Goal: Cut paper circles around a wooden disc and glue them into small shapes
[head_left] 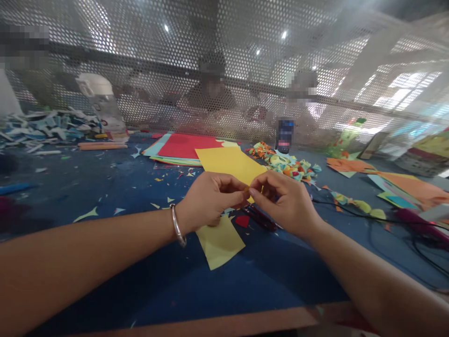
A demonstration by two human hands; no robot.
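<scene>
My left hand (210,196), with a silver bangle at the wrist, is closed in a pinch. Facing it, my right hand (284,199) is pinched too, and the fingertips of both meet. Between them shows a small yellow paper piece (248,189), largely covered by the fingers. Behind the hands lies a yellow paper sheet (228,163). A pale yellow paper piece (222,243) rests on the table below my left hand. Dark red scissors (261,219) lie partly under my hands, beside a red paper scrap (242,221).
Stacked coloured paper (185,146) lies behind. Folded paper pieces (287,166) are heaped right of it. A clear bottle (108,107) and paper strips (45,128) stand left. At right are a purple tool (421,227) and its black cord (351,213). A perforated screen (150,79) borders the table.
</scene>
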